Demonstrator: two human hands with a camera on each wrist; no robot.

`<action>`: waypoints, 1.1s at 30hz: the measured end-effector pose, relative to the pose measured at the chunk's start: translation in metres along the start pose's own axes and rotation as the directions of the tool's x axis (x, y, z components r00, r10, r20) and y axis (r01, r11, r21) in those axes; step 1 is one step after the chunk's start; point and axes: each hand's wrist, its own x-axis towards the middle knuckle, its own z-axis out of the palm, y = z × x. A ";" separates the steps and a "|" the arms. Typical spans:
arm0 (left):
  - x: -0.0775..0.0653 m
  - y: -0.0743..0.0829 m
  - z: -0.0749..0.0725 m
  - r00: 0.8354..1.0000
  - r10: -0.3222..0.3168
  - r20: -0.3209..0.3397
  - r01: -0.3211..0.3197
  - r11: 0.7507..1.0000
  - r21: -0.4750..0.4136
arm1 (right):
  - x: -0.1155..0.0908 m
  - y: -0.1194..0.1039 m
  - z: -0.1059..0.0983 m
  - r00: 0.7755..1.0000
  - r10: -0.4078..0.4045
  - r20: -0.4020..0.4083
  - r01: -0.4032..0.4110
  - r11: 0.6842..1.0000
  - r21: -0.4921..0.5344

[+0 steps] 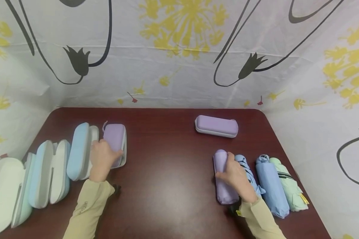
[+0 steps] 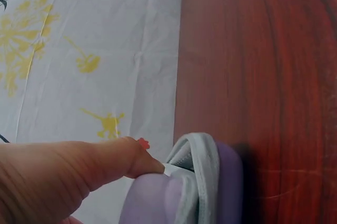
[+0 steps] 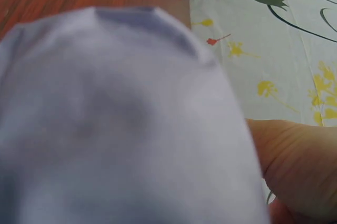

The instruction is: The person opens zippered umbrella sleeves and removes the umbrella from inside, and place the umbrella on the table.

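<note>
My left hand point(image 1: 103, 158) grips the near part of a purple zippered hard case point(image 1: 115, 134), its thumb across the lid. In the left wrist view that thumb presses at the lid's edge, and the purple case point(image 2: 150, 203) shows a gap along its pale zipper rim. On the right, my right hand point(image 1: 237, 174) holds a folded purple umbrella point(image 1: 220, 159) lying lengthwise, thumb over its top and fingers on its far right side. The purple umbrella point(image 3: 131, 129) fills much of the right wrist view, blurred.
Open blue cases point(image 1: 77, 149) point(image 1: 42, 176) and a mint case point(image 1: 6, 189) line the left side. A closed purple case point(image 1: 216, 125) lies at the back right. Striped blue point(image 1: 243, 162), plain blue point(image 1: 272, 186) and green folded umbrellas point(image 1: 288, 186) lie right. Patterned cloth point(image 1: 167, 83) surrounds the table.
</note>
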 end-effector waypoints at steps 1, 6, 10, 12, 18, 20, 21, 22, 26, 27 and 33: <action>0.000 0.000 -0.001 1.000 -0.004 0.001 0.004 1.000 0.002 | -0.001 0.001 -0.001 1.000 -0.003 -0.005 0.003 1.000 -0.006; -0.001 0.002 -0.004 0.999 -0.025 0.023 0.025 1.000 -0.001 | -0.006 0.004 -0.002 1.000 -0.010 -0.025 0.009 0.999 -0.033; -0.002 0.002 -0.005 0.999 -0.018 0.027 0.018 1.000 -0.004 | -0.006 0.004 -0.002 0.999 -0.029 -0.039 0.027 0.998 -0.050; -0.002 0.000 -0.005 1.000 -0.007 0.028 0.007 1.000 -0.006 | -0.006 0.005 -0.002 0.999 -0.031 -0.044 0.029 0.998 -0.049; -0.004 -0.002 -0.002 0.999 0.000 0.036 0.001 0.999 -0.046 | -0.007 0.008 -0.001 0.998 -0.021 -0.061 0.019 0.999 -0.042; -0.006 -0.002 -0.002 0.999 -0.008 0.038 0.011 0.997 -0.074 | -0.007 0.008 -0.001 0.997 -0.029 -0.070 0.025 0.998 -0.051; -0.007 -0.001 -0.002 0.999 -0.009 0.032 0.012 0.996 -0.084 | -0.008 0.008 -0.001 0.997 -0.034 -0.076 0.030 0.998 -0.057; -0.008 -0.001 -0.001 1.000 -0.007 0.018 0.009 0.995 -0.099 | -0.008 0.008 -0.001 0.996 -0.040 -0.080 0.035 0.998 -0.061; -0.011 0.003 0.001 0.989 0.063 -0.133 -0.084 0.983 -0.164 | -0.011 0.008 -0.002 0.991 -0.066 -0.115 0.057 0.996 -0.075; -0.011 0.005 0.002 0.979 0.089 -0.185 -0.123 0.975 -0.184 | -0.011 0.008 -0.003 0.988 -0.077 -0.131 0.065 0.994 -0.087; -0.006 0.027 0.011 0.899 0.265 -0.348 -0.372 0.883 -0.287 | -0.010 0.011 -0.006 0.957 -0.161 -0.243 0.139 0.985 -0.102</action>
